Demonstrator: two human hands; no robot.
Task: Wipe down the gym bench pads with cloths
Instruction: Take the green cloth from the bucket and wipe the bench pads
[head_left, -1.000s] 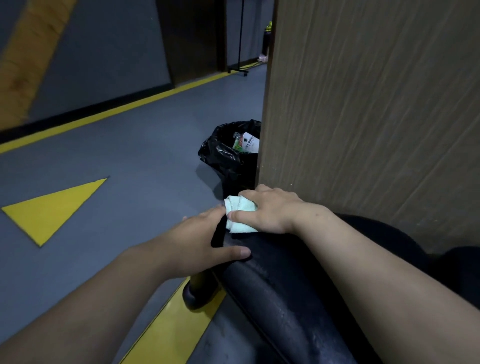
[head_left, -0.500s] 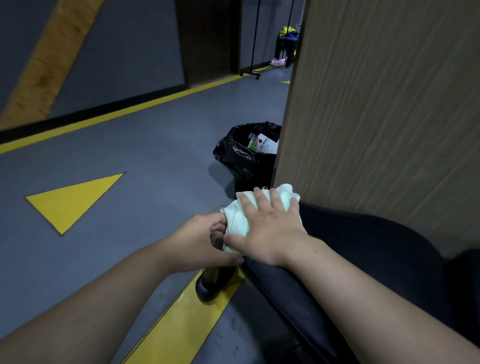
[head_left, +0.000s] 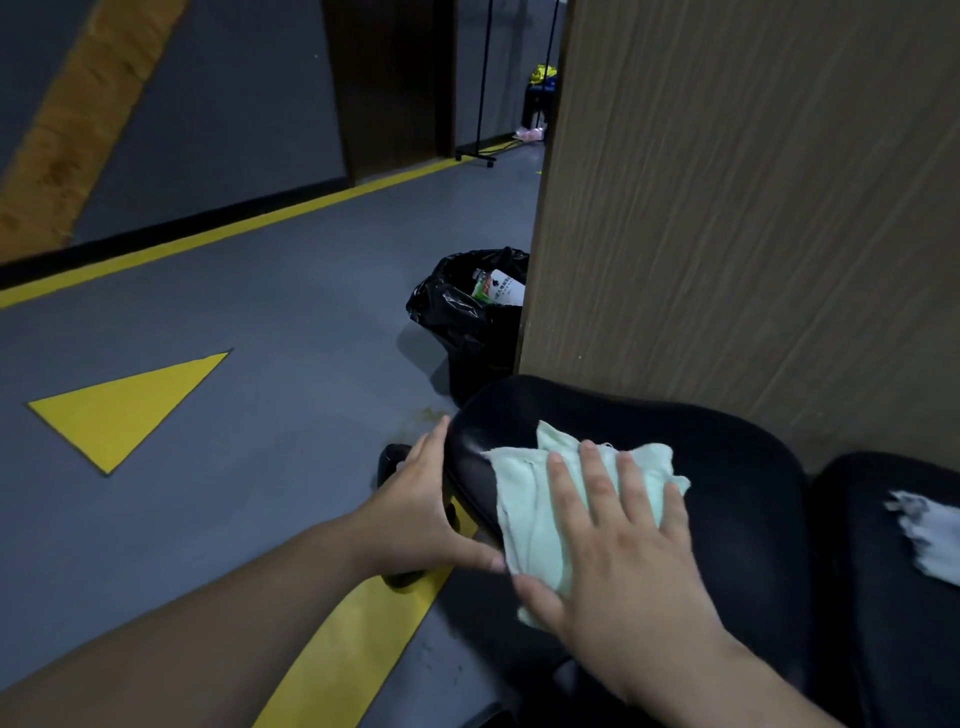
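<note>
Your right hand (head_left: 623, 551) lies flat on the pale green cloth (head_left: 524, 504), fingers (head_left: 597, 480) spread and straight, pressing it onto the rounded end of the black bench pad (head_left: 737, 467). Nothing is pinched; the cloth is simply trapped under your palm. Your left hand (head_left: 421, 514) is open too, its fingers laid along the pad's end face and the thumb reaching along the lower edge, bracing the pad. To wipe this well, press through the whole palm rather than the fingertips, so the cloth travels with the hand instead of bunching. The loose frayed corner beyond your little finger will likely fold under if you push that way, so draw the stroke toward yourself or tuck it first. Work in overlapping passes from the end near the bin (head_left: 467, 322) along the top, then roll over the curved side where the left hand rests, shifting that hand out of the way. The neighbouring pad (head_left: 878, 623) to the right has a torn patch (head_left: 924, 540); go lightly there, since the cloth could snag the ragged edge.
</note>
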